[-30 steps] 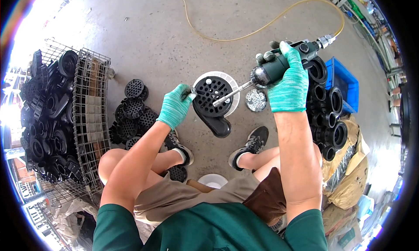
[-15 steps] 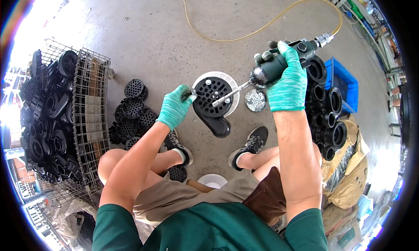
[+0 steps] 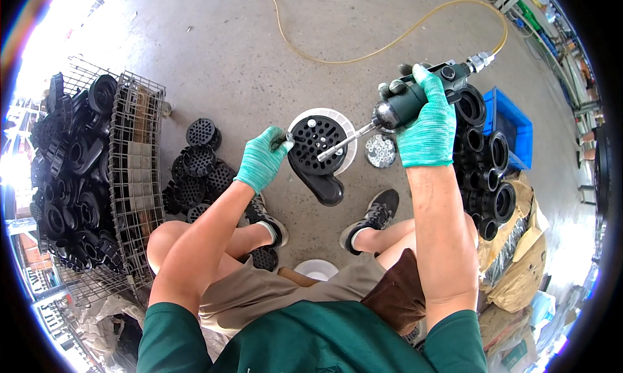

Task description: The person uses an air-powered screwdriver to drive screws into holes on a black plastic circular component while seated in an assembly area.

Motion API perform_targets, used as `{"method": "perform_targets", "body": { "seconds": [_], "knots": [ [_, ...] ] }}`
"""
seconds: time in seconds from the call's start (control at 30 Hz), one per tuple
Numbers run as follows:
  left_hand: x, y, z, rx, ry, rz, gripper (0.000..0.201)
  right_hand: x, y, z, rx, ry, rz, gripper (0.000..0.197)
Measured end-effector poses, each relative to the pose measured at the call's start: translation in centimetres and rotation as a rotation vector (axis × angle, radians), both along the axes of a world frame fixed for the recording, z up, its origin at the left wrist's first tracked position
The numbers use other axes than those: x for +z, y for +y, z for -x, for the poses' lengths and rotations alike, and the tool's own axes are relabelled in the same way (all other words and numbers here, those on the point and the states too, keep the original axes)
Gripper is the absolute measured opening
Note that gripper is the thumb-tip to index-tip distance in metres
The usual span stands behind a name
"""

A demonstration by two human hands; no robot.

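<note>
The left hand point(image 3: 263, 156), fingers curled, meets the left rim of a black perforated housing point(image 3: 305, 154); whether it grips that rim cannot be told. The housing sits on a white round stand point(image 3: 352, 151) ahead of the shoes point(image 3: 383, 207). The right hand point(image 3: 428, 130) wraps around a dark-green power driver point(image 3: 405, 108), its shaft slanting over the housing. A wire cage point(image 3: 137, 146) bounds the left, a blue bin point(image 3: 525, 149) the right; grey floor point(image 3: 227, 48) spreads ahead, crossed by a yellow hose point(image 3: 341, 63).

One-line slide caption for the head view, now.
Left hand at the edge of a black perforated part, right hand holding a dark green power tool angled over it.
</note>
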State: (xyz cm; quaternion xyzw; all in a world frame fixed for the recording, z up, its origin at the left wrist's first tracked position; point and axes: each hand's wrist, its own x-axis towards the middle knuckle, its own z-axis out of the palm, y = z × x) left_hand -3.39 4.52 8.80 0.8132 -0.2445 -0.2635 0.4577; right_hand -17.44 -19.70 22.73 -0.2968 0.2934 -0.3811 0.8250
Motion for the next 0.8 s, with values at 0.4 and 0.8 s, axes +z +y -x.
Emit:
{"method": "perform_targets", "body": {
  "seconds": [0.4, 0.8],
  "knots": [
    [-0.1, 0.1, 0.1, -0.003, 0.021, 0.009, 0.022, 0.2, 0.1, -0.2, -0.003, -0.026, -0.004, 0.02],
    [2.2, 0.1, 1.6, -0.088, -0.198, -0.022, 0.027, -0.1, 1.2, -1.3, 0.015, -0.025, 0.059, 0.021]
  ]
}}
